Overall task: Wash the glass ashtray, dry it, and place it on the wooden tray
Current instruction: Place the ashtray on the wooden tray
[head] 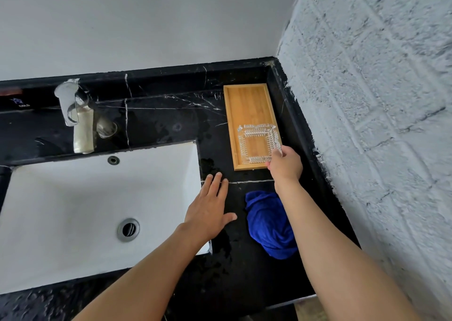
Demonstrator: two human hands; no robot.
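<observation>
Glass ashtray (258,144): square, clear, ribbed; sitting at the near end of the wooden tray, right of frame centre.
Wooden tray (247,103): long, pale, lying on the black bench (171,120) in the upper right of the frame, its far end bare.
Right hand (285,164): gripping the ashtray's near right corner, fingers pinching the rim; whether the glass is resting fully on the tray is unclear.
Left hand (210,210): lying flat and released, fingers spreading over the bench edge just beside the sink.
Blue cloth (269,225): lying crumpled on the bench, lower right of centre, partly under the right forearm.
Sink (73,210): white basin filling the left of the frame.
Tap (71,105): chrome, standing at the upper left behind the basin.
</observation>
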